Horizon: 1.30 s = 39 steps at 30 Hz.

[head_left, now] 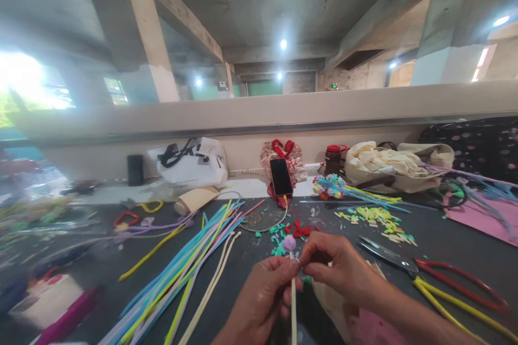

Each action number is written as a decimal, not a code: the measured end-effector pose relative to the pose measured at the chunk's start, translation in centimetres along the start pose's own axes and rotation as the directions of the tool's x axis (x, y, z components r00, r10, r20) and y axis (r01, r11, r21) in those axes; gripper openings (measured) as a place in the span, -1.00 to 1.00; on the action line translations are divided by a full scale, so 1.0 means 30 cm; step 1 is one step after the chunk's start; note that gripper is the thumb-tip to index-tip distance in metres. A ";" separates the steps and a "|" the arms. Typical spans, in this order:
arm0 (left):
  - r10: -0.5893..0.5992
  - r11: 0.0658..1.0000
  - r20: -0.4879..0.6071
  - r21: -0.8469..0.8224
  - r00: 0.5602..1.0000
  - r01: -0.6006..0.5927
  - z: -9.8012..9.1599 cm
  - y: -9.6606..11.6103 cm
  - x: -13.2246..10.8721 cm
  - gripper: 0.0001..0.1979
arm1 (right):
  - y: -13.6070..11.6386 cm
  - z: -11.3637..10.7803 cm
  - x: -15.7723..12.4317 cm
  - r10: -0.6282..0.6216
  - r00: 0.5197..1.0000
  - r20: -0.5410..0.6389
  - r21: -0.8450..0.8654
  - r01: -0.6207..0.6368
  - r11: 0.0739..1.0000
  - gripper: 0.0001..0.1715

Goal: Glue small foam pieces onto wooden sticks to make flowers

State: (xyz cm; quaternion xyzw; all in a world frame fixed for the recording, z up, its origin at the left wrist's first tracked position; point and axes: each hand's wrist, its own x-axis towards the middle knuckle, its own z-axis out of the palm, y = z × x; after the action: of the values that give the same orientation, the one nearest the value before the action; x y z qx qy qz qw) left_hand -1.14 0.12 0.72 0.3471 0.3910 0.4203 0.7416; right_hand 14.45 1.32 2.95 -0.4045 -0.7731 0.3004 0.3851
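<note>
My left hand [265, 291] is closed round a cream pipe cleaner stem [293, 307] that stands roughly upright. A small lilac flower head [288, 243] tops the stem, just above my fingertips. Thumb and forefinger of my right hand [340, 264] pinch together beside the stem, close to the left thumb. Whatever lies between those fingertips is too small to make out. Just behind the flower, short teal pieces [279, 248] and red pieces [301, 229] are scattered over the dark table [162, 259].
A bundle of coloured pipe cleaners [182, 275] lies to the left. Scissors [413, 267] with red and yellow handles rest open at right. Yellow-green cut pieces [376, 218], a bunch of finished flowers [329, 186] and a phone [280, 177] on a cable are farther back.
</note>
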 end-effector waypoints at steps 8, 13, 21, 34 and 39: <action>-0.012 0.999 0.033 0.045 0.999 0.010 0.001 -0.001 -0.001 -0.72 | 0.011 0.011 -0.002 -0.005 0.999 0.032 0.079 0.003 0.997 -0.87; 0.019 0.993 0.032 0.114 0.999 -0.023 0.005 0.003 -0.002 -0.72 | 0.020 0.015 0.001 0.218 0.966 0.139 0.276 -0.250 0.928 -0.97; 0.091 0.979 0.021 0.182 0.996 -0.094 0.009 -0.017 -0.004 -0.71 | 0.047 -0.001 0.010 0.217 0.908 0.359 0.546 -0.393 0.740 -0.89; 0.122 0.976 0.035 0.176 0.992 -0.126 0.022 -0.023 -0.015 -0.73 | 0.093 0.000 0.024 0.213 0.856 0.471 0.654 -0.501 0.567 -0.84; 0.099 0.984 0.049 0.143 0.994 -0.106 0.017 -0.013 -0.009 -0.72 | 0.074 -0.010 0.017 0.214 0.850 0.482 0.655 -0.511 0.557 -0.87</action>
State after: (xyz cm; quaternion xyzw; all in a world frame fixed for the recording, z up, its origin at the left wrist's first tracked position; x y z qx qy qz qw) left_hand -0.65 -0.37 0.70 0.4285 0.3866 0.4210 0.6997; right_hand 15.37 2.89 1.57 -0.2964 -0.5248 0.7378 0.3040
